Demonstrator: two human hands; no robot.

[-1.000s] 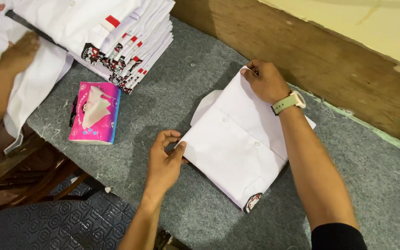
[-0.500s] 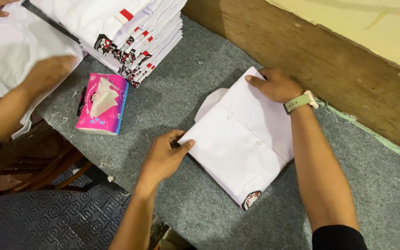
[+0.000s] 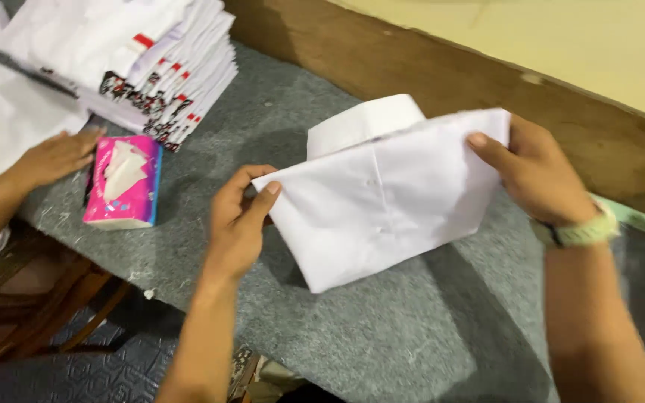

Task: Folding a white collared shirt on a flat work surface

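Folded white shirt (image 3: pixel 382 198) held off the grey felt table (image 3: pixel 382 336), collar uppermost. Left hand (image 3: pixel 237 224) pinched shut on left corner; right hand (image 3: pixel 539 179) clamped on right top edge — fingers in front, thumb hidden behind. Lower half unsupported, sagging. Risk: folds slipping open if either pinch loosens. Pink tissue pack (image 3: pixel 122 183), shirt stack (image 3: pixel 166 67) and co-worker's hand (image 3: pixel 57 157) well apart — no snag risk.

Single head-worn view, angled down, close over grey felt table (image 3: pixel 382 351), facing wooden wall board (image 3: pixel 427 82)
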